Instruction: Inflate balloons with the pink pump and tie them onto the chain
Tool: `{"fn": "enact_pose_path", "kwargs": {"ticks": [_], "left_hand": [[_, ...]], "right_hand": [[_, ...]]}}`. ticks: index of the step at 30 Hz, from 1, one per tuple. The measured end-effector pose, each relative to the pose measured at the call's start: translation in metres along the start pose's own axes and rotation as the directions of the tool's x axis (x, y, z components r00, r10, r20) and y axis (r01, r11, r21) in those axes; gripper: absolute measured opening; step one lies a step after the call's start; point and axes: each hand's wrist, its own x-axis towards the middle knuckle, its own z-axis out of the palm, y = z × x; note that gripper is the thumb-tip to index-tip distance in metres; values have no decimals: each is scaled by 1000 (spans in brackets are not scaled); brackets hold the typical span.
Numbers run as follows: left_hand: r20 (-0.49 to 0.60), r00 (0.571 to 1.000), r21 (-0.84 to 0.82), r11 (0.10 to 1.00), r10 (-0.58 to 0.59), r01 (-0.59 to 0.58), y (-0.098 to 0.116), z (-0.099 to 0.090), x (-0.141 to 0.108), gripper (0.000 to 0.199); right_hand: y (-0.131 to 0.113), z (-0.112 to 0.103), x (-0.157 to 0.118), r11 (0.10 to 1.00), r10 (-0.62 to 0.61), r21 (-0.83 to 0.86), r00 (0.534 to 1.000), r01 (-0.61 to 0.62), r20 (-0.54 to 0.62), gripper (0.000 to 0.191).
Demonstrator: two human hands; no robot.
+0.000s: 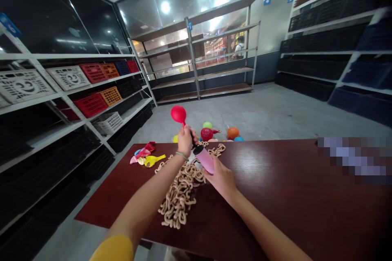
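Note:
My left hand [185,142] is closed around the neck of a small, partly inflated red balloon [178,114], at the black nozzle end of a hand balloon pump [204,160]. My right hand [223,176] is wrapped around the pump's pink barrel. The pump slants up and to the left above the table. Exactly how the balloon's neck sits on the nozzle is hidden by my left fingers. Below my hands lies a heap of beige, curled, rope-like pieces [179,195]. Uninflated balloons [150,160] in yellow, red, pink and blue lie to the left.
The dark red table [275,200] spans the foreground. Beyond its far edge several inflated balloons [206,133] rest low. A shelf [113,77] with plastic crates stands left, a metal rack [196,73] at the back, and dark bins [315,65] on shelves right. A blurred patch covers the table's right side.

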Motion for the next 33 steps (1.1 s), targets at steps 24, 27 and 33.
{"fn": "enact_pose_path", "kwargs": {"ticks": [24,27,33], "left_hand": [[-50,997,-86,995,50,-55,10,-1,-7,32],[-61,991,-92,988,121,-126,46,-4,13,30],[-27,976,-109,970,217,-219,91,13,51,28]], "right_hand": [[-5,3,0,998,-8,66,1000,7,12,50],[-6,7,-1,992,-28,120,999,26,15,51],[-2,11,0,985,10,171,1000,-9,-6,48]]}}
